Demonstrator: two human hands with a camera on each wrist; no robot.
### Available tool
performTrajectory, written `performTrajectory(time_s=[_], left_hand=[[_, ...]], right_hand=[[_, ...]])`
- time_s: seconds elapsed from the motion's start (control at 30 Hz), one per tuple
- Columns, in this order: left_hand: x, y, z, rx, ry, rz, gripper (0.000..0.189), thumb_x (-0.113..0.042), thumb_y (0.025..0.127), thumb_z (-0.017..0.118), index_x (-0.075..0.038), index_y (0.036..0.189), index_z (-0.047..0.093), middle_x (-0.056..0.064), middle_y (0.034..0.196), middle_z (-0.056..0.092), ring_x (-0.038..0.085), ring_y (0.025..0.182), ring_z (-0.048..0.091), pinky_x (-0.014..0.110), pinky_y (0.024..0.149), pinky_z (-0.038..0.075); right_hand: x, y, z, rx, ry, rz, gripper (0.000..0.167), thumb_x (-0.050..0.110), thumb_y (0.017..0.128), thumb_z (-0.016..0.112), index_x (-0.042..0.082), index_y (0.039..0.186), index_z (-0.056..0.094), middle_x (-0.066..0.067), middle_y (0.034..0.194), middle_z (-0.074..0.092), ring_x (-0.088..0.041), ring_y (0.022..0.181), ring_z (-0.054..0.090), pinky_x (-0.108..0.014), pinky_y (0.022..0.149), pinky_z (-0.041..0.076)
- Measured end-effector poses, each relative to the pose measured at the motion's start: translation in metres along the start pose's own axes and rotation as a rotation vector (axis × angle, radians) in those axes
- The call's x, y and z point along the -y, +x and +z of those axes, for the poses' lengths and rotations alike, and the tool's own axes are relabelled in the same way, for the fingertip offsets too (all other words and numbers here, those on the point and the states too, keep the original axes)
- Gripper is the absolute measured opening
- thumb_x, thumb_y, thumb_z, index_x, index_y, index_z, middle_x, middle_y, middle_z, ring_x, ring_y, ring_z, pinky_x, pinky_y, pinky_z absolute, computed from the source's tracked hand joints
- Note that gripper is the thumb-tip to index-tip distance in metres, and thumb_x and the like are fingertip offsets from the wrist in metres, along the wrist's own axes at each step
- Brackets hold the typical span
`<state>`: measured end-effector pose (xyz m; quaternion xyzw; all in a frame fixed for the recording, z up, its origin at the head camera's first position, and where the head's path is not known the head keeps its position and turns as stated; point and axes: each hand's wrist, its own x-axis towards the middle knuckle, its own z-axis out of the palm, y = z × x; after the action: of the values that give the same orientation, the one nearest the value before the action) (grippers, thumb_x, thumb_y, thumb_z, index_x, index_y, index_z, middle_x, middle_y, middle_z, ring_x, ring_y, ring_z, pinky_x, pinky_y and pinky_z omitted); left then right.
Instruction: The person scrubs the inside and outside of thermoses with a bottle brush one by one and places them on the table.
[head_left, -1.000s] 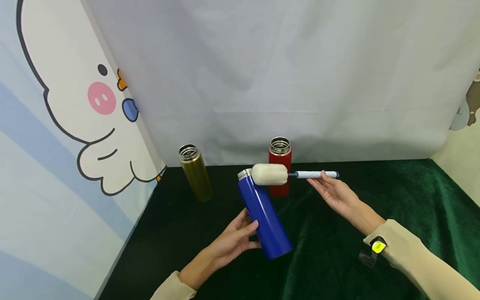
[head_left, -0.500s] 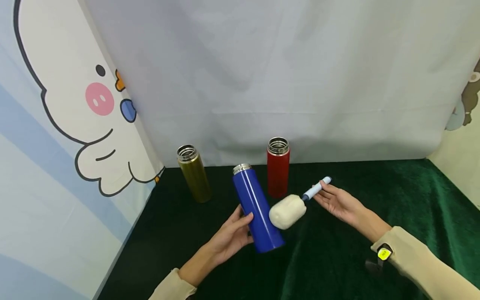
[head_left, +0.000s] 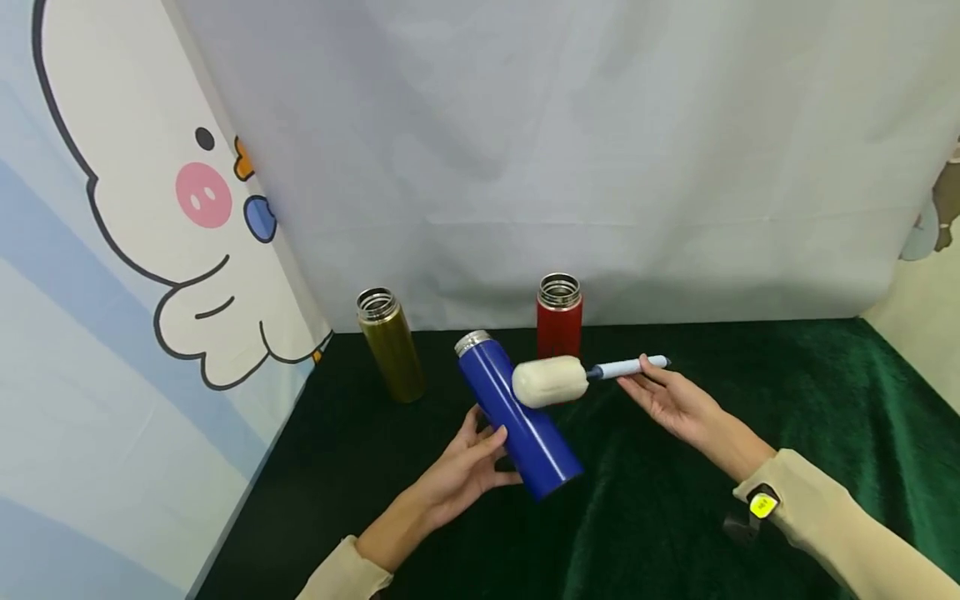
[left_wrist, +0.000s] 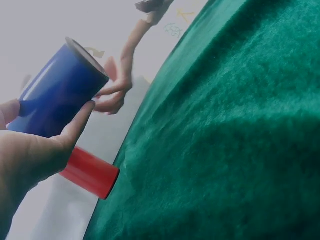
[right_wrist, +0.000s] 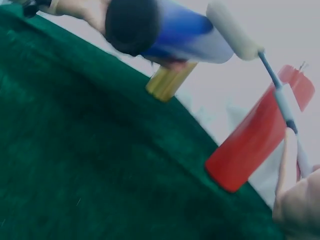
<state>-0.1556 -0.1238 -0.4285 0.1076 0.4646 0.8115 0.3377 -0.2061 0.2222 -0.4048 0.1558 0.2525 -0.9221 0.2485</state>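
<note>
My left hand grips a blue thermos bottle around its lower half. The bottle tilts, its lidless steel mouth up to the left and its black base toward the lower right. My right hand pinches the pale blue handle of a bottle brush between thumb and fingers. The brush's cream sponge head overlaps the blue bottle's upper side in the head view, below the mouth. In the right wrist view the sponge head lies against the bottle's outer wall.
Behind the brush stands an open red bottle. An open gold bottle stands farther left. Dark green cloth covers the table, with a pale curtain behind and a cartoon-printed sheet at the left.
The brush head swings from near the bottle's mouth down toward its lower side, then back up to the middle. The blue bottle shifts slightly left and tilts more.
</note>
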Motion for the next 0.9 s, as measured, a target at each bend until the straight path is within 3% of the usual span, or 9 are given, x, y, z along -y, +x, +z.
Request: performTrajectory(time_s=[0.13,0.3,0.53,0.7,0.9], left_hand=[[-0.001,0.002,-0.003,-0.047,-0.022,0.022,0.065,-0.029,0.11,0.043,-0.032,0.16,0.002,0.014,0.166,0.026,0.026,0.145,0.042,0.062,0.118,0.035],[-0.001,0.005,-0.003,-0.031,-0.004,0.039,0.071,-0.028,0.109,0.047,-0.036,0.161,-0.001,0.011,0.166,0.024,0.028,0.147,0.039,0.062,0.119,0.033],[0.002,0.003,0.002,0.063,0.089,0.013,0.073,-0.022,0.109,0.048,-0.03,0.163,0.001,0.015,0.167,0.018,0.033,0.148,0.037,0.063,0.118,0.033],[0.0,-0.001,0.004,0.078,0.062,-0.021,0.07,-0.02,0.11,0.044,-0.028,0.163,0.001,0.014,0.169,0.016,0.036,0.151,0.031,0.066,0.12,0.029],[-0.002,0.0,0.007,0.073,-0.011,-0.012,0.066,-0.023,0.11,0.04,-0.026,0.162,0.0,0.015,0.165,0.027,0.03,0.144,0.041,0.055,0.116,0.037]], right_hand=[[-0.002,-0.003,-0.012,-0.038,-0.102,0.031,0.028,0.024,0.105,0.054,0.026,0.126,0.036,-0.005,0.108,0.062,-0.016,0.098,0.068,-0.023,0.098,0.056],[0.0,-0.006,-0.017,-0.057,-0.172,0.014,0.017,0.027,0.105,0.055,0.022,0.119,0.047,-0.002,0.108,0.059,-0.012,0.097,0.065,-0.02,0.093,0.057],[0.004,0.003,0.004,-0.02,-0.024,-0.017,0.043,0.021,0.104,0.055,0.032,0.136,0.029,-0.008,0.112,0.062,-0.02,0.097,0.072,-0.023,0.101,0.054],[0.004,0.007,0.021,-0.03,0.139,-0.045,0.051,0.017,0.102,0.059,0.034,0.14,0.03,-0.011,0.118,0.058,-0.025,0.098,0.074,-0.023,0.107,0.049],[-0.005,0.002,0.012,-0.018,0.068,0.002,0.048,0.019,0.104,0.055,0.033,0.141,0.028,-0.011,0.113,0.063,-0.024,0.099,0.073,-0.024,0.108,0.049]])
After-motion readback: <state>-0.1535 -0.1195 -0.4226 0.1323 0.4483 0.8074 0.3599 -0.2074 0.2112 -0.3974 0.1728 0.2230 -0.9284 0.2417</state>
